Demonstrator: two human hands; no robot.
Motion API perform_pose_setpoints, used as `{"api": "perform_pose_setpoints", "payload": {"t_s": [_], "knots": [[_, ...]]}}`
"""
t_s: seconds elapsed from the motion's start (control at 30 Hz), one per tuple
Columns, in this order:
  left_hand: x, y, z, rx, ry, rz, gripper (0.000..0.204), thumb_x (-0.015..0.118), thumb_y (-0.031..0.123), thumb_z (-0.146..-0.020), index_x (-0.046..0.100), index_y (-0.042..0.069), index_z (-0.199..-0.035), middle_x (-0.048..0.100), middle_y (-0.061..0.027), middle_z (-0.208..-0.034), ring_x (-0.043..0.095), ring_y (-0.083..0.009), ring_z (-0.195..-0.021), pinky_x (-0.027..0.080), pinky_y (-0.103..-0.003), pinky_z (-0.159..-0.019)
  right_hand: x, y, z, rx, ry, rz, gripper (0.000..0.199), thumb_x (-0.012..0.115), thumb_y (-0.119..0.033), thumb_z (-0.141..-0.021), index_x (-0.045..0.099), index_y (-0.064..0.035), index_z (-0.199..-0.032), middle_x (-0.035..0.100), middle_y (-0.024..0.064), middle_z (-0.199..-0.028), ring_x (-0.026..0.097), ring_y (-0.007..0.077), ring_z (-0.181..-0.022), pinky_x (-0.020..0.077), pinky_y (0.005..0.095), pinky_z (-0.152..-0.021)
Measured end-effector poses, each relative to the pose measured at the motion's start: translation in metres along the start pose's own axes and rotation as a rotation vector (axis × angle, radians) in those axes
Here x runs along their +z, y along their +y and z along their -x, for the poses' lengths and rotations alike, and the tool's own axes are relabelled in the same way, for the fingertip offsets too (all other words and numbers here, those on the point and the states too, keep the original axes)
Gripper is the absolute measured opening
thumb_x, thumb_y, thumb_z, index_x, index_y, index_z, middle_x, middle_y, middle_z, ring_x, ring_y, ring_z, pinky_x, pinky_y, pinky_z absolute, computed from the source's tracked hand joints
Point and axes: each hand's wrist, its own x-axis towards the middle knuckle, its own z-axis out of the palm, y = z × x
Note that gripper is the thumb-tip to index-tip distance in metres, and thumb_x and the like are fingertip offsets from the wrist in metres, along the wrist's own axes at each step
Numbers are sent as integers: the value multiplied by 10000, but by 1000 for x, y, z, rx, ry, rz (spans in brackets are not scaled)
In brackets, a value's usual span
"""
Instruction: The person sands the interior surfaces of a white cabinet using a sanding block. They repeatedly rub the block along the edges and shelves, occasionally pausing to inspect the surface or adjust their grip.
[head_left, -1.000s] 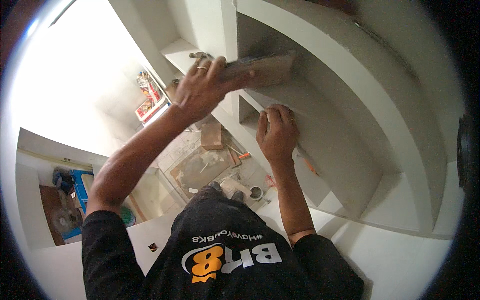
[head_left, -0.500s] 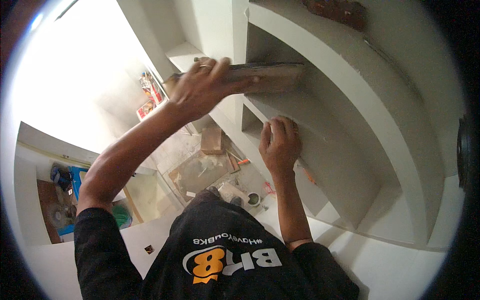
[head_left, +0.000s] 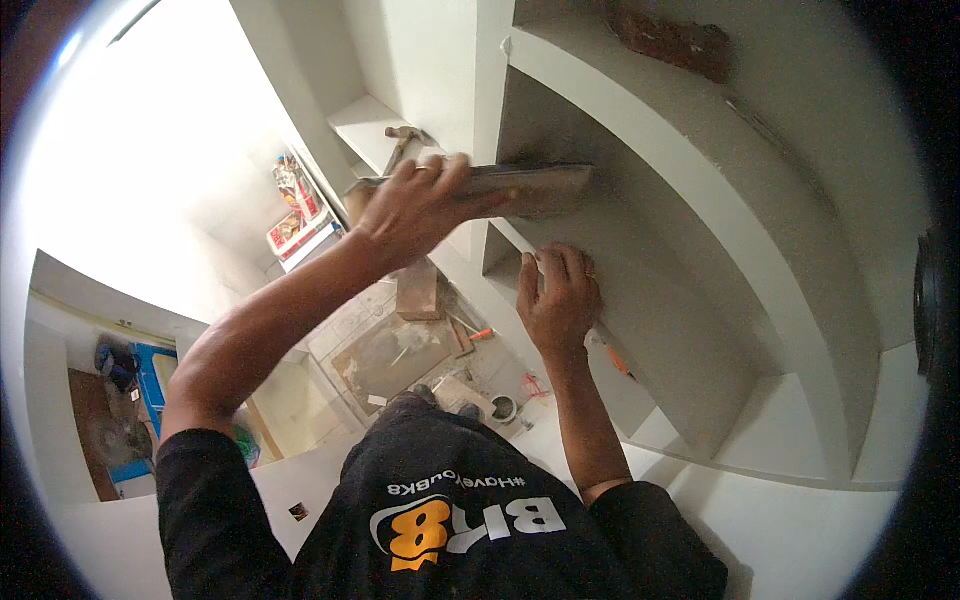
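My left hand is shut on a long brownish plastering float, which lies flat against the grey back panel of a white built-in shelf unit. My right hand rests on the same panel just below the float, fingers together along a thin white edge. A slim orange-tipped thing pokes out beside the right wrist; I cannot tell whether the hand holds it. My dark printed shirt fills the lower middle.
A hammer lies on a white ledge to the upper left. A reddish block sits on the top shelf. On the floor below are a brown board, a brick, a small round pot and a red-and-white box.
My left hand has slid the float to the right across the grey panel. My right hand has stayed pressed on the panel below it.
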Motion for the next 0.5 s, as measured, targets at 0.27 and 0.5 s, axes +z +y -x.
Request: {"api": "perform_pose_setpoints", "payload": {"t_s": [0.27, 0.5], "knots": [[-38, -64, 6, -54, 137, -132, 813, 725, 251, -893, 357, 582, -1538, 515, -98, -1181, 618, -259, -944, 582, -403, -776, 1, -9, 3, -34, 11, 6, 165, 730, -195, -940, 661, -47, -916, 667, 96, -970, 684, 300, -869, 565, 412, -720], [4, 3, 3, -35, 46, -123, 701, 643, 315, -967, 343, 583, -1541, 518, -106, -1158, 624, -244, -917, 570, -397, -810, 3, -3, 8, 33, 35, -78, 142, 671, -176, -976, 662, -36, -947, 669, 136, -993, 684, 313, -880, 562, 411, -723]]}}
